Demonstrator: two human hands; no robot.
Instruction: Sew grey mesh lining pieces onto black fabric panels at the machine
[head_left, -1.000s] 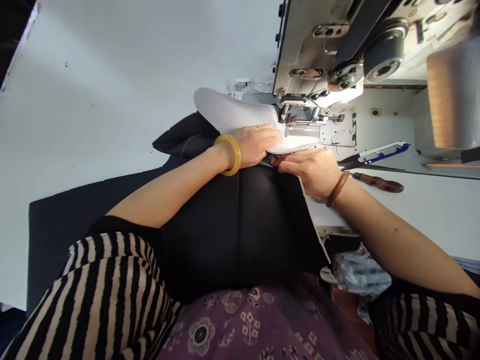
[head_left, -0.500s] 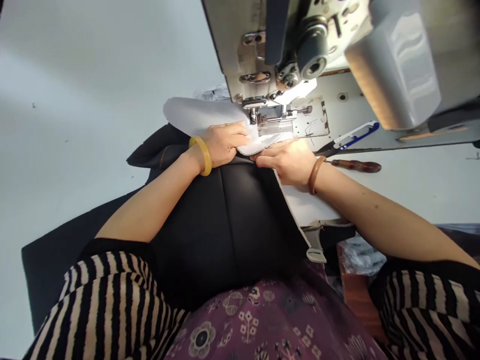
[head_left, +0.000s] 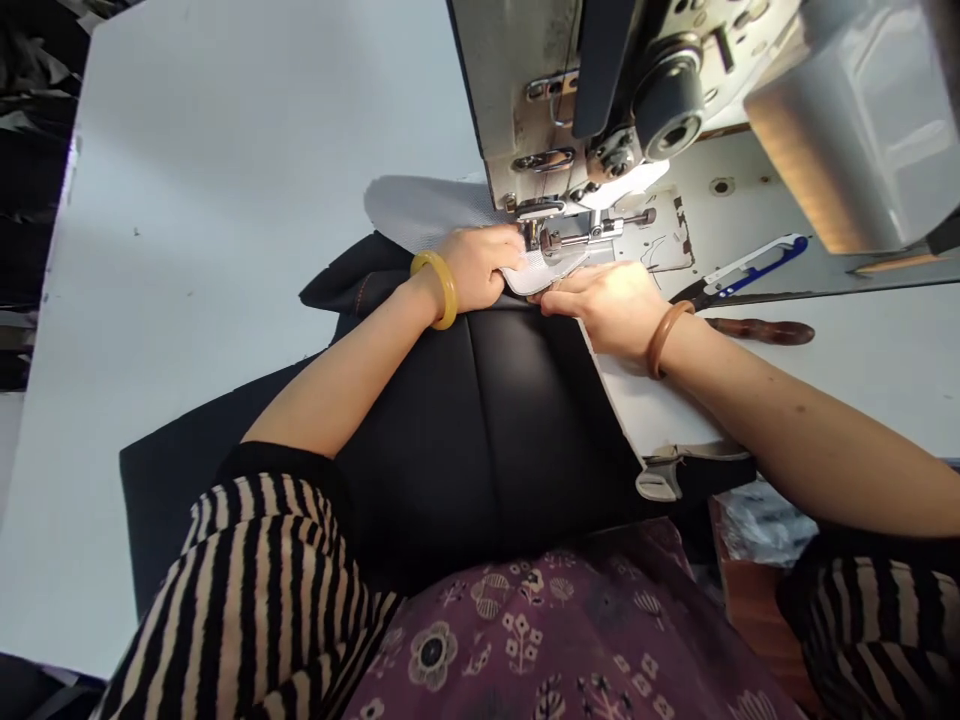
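Observation:
My left hand point(head_left: 480, 268), with a yellow bangle at the wrist, lies curled on a white mesh fabric piece point(head_left: 431, 212) just left of the sewing machine's presser foot point(head_left: 546, 232). My right hand point(head_left: 609, 306), wearing a brown bangle, pinches the edge where the white piece meets a black padded leather panel point(head_left: 495, 420). The panel spreads from the needle down to my lap. Both hands hold the layers right at the foot.
The sewing machine head point(head_left: 600, 90) looms over the hands. Blue-handled thread snips point(head_left: 750, 266) and a brown-handled tool point(head_left: 757, 330) lie on the white table point(head_left: 225, 200) to the right. More black fabric point(head_left: 172, 470) hangs at the left. A large thread cone point(head_left: 855, 130) stands at the upper right.
The view shifted as my head moved. The white piece has fed further under the presser foot, and both hands have closed in tighter at the needle.

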